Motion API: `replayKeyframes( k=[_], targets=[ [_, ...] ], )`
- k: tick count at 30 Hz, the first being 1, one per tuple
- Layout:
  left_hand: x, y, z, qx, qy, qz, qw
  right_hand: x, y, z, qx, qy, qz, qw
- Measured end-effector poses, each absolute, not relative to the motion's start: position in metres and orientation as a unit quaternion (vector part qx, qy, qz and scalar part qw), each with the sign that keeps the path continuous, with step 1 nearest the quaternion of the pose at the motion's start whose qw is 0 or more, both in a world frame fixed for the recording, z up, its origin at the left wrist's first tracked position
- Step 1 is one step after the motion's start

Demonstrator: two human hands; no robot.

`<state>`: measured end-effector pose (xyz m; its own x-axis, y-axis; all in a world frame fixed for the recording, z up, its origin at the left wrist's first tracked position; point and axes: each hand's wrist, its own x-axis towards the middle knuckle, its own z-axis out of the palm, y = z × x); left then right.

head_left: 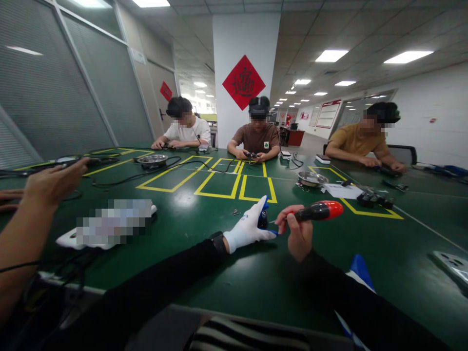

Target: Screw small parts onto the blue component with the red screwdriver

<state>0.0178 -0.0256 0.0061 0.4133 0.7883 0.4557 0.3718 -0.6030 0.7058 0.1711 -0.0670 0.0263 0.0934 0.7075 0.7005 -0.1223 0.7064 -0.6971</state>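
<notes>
My left hand (246, 226), in a white work glove with blue fingertips, grips a small dark cylindrical part (262, 219) over the green table. Its exact kind is hard to make out. Bare and closed, my right hand (300, 236) holds a screwdriver (316, 211) by its black and red handle. The thin shaft runs left between my fingers, and its tip is close to the dark part; I cannot tell whether they touch. A few tiny metal pieces (236, 212) lie just beyond my left hand. Another blue and white glove (361, 273) lies partly hidden by my right forearm.
Yellow tape rectangles mark the green table (175, 273). Metal bowls (312, 179) stand further off, with black parts (375, 199) on the right. A phone (451, 265) lies near the right edge, a white object (109, 224) at left. A neighbour's arm (47, 190) reaches in; several people sit around.
</notes>
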Motion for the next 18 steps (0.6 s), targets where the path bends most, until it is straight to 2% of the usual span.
replayKeyframes(
  k=[12, 18],
  targets=[
    [0.008, -0.024, 0.002, 0.791, 0.333, 0.362, 0.364, 0.175, -0.065, 0.022, -0.244, -0.633, 0.29, 0.676],
    [0.005, -0.027, 0.005, 0.779, 0.335, 0.368, 0.382, 0.176, -0.065, 0.021, -0.248, -0.64, 0.281, 0.671]
  ],
)
